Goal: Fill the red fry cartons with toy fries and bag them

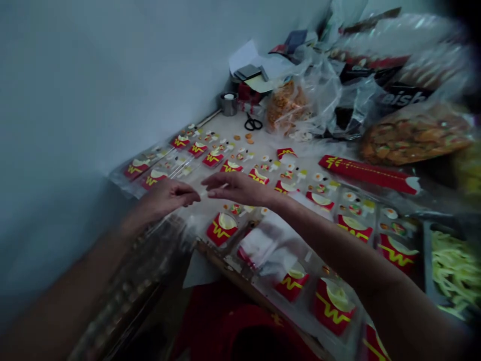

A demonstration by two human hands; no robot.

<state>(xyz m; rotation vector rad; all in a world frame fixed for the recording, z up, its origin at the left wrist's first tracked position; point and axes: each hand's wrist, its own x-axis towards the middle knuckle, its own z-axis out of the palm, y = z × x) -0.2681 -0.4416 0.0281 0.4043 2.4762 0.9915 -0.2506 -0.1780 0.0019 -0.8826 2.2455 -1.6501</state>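
Observation:
My left hand hangs over the left part of the table with its fingers curled and pressed together; whether something small is in them I cannot make out. Facing it is my right hand, its fingers stretched out and the thumb a little apart, with nothing visible in it. Below both hands lie rows of small red cardboard fry boxes with a yellow zigzag mark, under or in clear plastic. Beside the boxes are small pieces resembling toy food. A crumpled white cloth covers part of the front row.
At the back stand a metal cup, black scissors and a bag of orange pieces. To the right are a red flattened strip, another filled bag and a tray of pale fry-shaped pieces. A wall borders the left.

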